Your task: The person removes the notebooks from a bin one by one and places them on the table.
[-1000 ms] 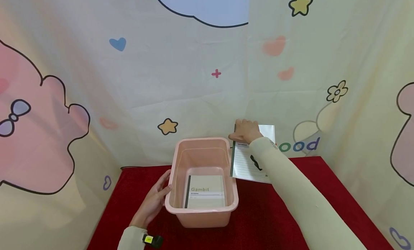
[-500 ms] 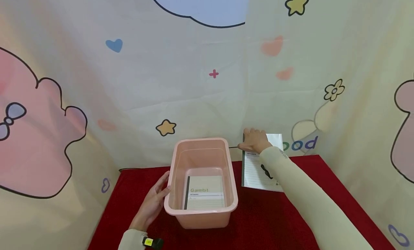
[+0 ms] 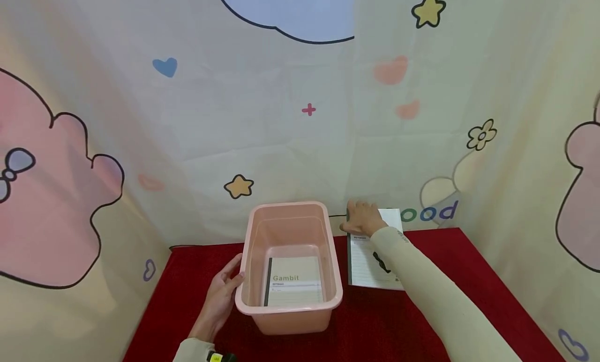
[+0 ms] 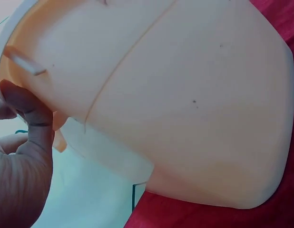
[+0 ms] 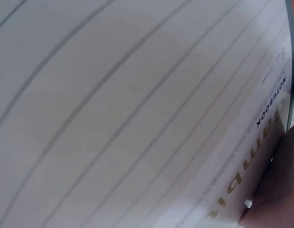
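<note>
A pink plastic basin point(image 3: 289, 312) stands on the red cloth in the head view. Inside it lies a pale notebook point(image 3: 294, 289) with "Gambit" on its cover. My left hand point(image 3: 217, 299) holds the basin's left rim; in the left wrist view, the thumb point(image 4: 35, 111) bends in under the lip. To the right of the basin, my right hand point(image 3: 363, 217) grips a second notebook point(image 3: 367, 265) by its upper left part. This one has a lined cover and a dark spine, and fills the right wrist view. My right sleeve hides part of its cover.
A red cloth point(image 3: 394, 320) covers the table under everything. A pale curtain point(image 3: 262, 117) printed with hearts and stars hangs right behind the basin, with more fabric along both sides. A thin dark cord point(image 3: 201, 245) runs along the back edge of the table.
My right hand has carried the second notebook away from the basin to the right, then lowered it toward the cloth. The left hand keeps holding the basin. The head view has shifted slightly.
</note>
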`<state>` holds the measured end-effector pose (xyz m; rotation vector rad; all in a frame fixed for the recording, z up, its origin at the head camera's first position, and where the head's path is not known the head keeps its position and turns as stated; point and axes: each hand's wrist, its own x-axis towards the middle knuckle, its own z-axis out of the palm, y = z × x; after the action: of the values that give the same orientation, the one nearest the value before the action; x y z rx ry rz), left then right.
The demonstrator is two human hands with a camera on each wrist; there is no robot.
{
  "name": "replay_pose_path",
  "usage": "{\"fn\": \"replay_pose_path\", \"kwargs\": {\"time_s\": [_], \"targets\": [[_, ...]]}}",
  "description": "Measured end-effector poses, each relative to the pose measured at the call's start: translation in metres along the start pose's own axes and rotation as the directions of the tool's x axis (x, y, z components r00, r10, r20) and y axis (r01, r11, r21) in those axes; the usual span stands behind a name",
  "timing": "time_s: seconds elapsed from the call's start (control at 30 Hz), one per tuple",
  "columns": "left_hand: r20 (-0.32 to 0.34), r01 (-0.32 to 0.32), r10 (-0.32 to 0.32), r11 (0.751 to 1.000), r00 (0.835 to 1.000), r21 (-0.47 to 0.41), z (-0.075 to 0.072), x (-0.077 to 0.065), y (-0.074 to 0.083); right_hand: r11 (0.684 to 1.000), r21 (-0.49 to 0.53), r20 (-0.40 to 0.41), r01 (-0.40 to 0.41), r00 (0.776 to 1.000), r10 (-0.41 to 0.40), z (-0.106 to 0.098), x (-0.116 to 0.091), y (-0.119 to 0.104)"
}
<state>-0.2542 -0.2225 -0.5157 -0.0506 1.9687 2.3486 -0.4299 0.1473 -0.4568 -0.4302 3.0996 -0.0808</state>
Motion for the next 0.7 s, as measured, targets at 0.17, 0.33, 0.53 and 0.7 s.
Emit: {"fn": "replay_pose_path", "kwargs": {"time_s": [0.17, 0.33, 0.53, 0.7], "targets": [[0.001, -0.007, 0.007, 1.000, 1.000, -0.007, -0.001, 0.000, -0.001, 0.999, -0.006, 0.000, 0.035, 0.999, -0.035, 0.018, 0.003, 0.001], [0.020, -0.006, 0.006, 1.000, 1.000, -0.004, -0.003, 0.000, -0.002, 0.998, -0.029, -0.005, 0.062, 0.998, -0.063, 0.043, 0.007, 0.001], [0.017, -0.013, 0.013, 1.000, 1.000, 0.011, -0.004, 0.003, -0.001, 0.996, -0.054, -0.018, 0.066, 0.998, -0.067, 0.066, 0.009, -0.003], [0.007, -0.010, 0.010, 1.000, 1.000, 0.007, -0.006, 0.002, -0.002, 0.996, -0.043, -0.003, 0.077, 0.997, -0.077, 0.082, 0.010, -0.007]]}}
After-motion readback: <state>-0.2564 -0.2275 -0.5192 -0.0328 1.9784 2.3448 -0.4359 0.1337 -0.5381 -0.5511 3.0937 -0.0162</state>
